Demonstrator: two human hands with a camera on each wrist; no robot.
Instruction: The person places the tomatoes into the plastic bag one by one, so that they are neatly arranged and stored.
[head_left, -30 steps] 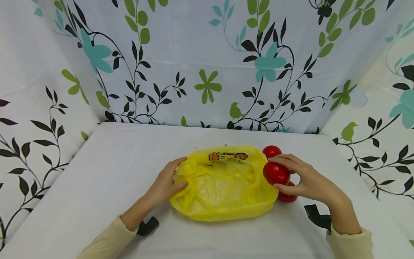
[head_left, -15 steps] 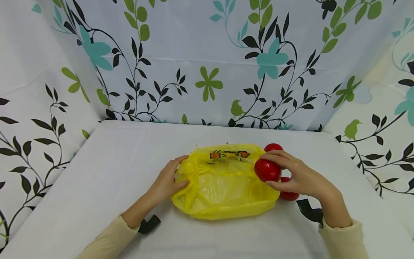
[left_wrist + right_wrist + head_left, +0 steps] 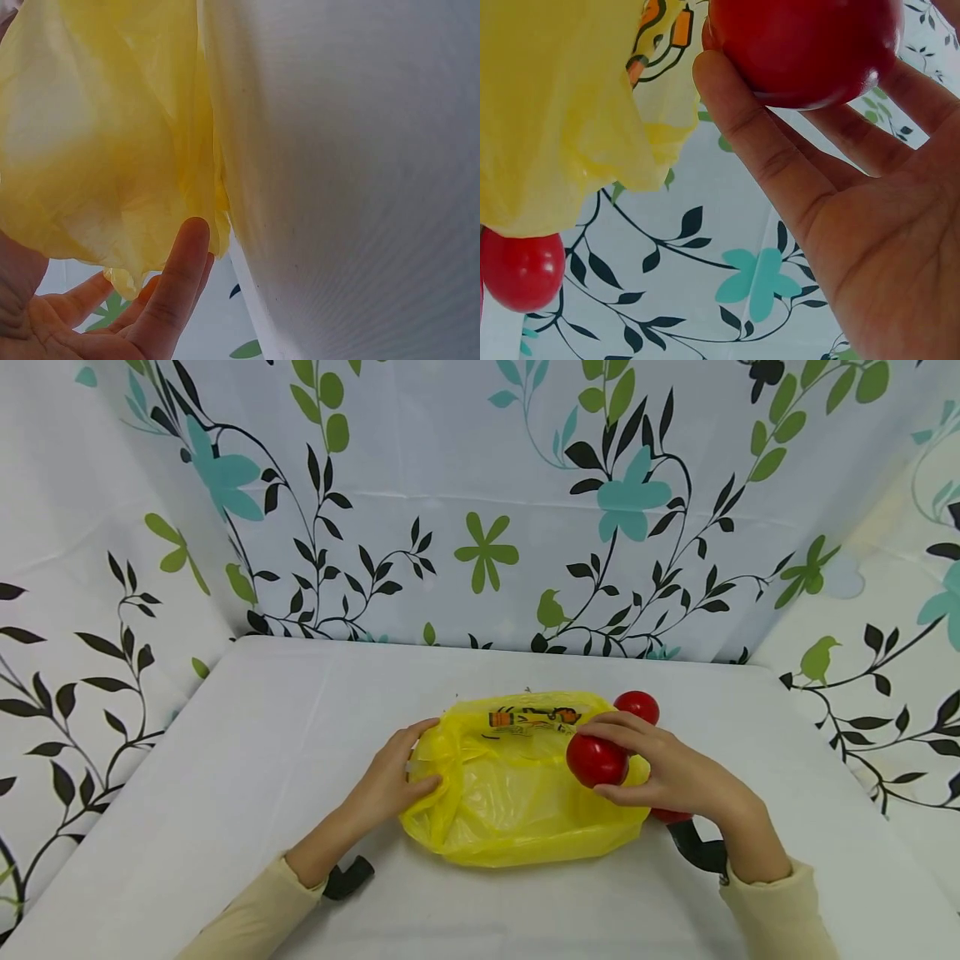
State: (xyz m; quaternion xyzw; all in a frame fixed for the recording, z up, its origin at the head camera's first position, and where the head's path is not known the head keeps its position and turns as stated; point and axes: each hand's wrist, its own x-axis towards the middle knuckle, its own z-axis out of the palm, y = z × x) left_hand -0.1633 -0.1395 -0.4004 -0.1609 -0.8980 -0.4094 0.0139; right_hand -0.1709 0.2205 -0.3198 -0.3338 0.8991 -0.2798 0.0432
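A yellow plastic bag [image 3: 517, 810] with a printed figure lies on its side on the white table. My left hand [image 3: 390, 777] holds its left end, the thumb in front and the fingers behind. In the left wrist view, one finger [image 3: 176, 274] touches the bag's edge. My right hand [image 3: 667, 768] grips a glossy red ball [image 3: 596, 761] between thumb and fingers, over the right part of the bag. Behind that hand sits a second red ball [image 3: 637, 705], close to the bag's far right corner. A third red ball [image 3: 671, 816] is mostly hidden by the bag and right hand.
A white cloth covers the table [image 3: 300, 710]. Patterned curtains [image 3: 420, 485] with leaves and flowers rise at the back and both sides. Black straps [image 3: 347, 878] show by both wrists.
My right hand has carried its red ball leftward from the bag's right edge to over the bag, uncovering more of the rear ball. The left hand stays at the bag's left end.
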